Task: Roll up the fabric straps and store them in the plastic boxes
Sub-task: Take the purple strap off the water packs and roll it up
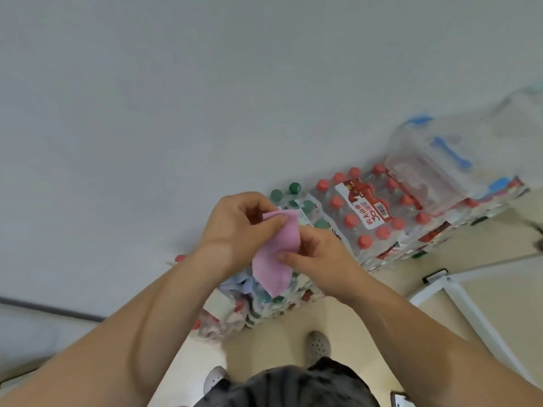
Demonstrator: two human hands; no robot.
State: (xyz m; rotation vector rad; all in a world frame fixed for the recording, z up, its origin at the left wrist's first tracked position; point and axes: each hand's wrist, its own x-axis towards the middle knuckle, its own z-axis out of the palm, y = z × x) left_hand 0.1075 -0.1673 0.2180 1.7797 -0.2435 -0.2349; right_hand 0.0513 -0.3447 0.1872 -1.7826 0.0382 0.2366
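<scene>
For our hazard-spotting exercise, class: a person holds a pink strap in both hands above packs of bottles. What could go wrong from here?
1. The left hand and right hand only pinch the pink strap in mid-air and its lower end hangs free, so the roll may come loose or drop among the bottle packs.
2. The clear plastic box rests on bottle caps off to the right; a reach could probably rock it.
</scene>
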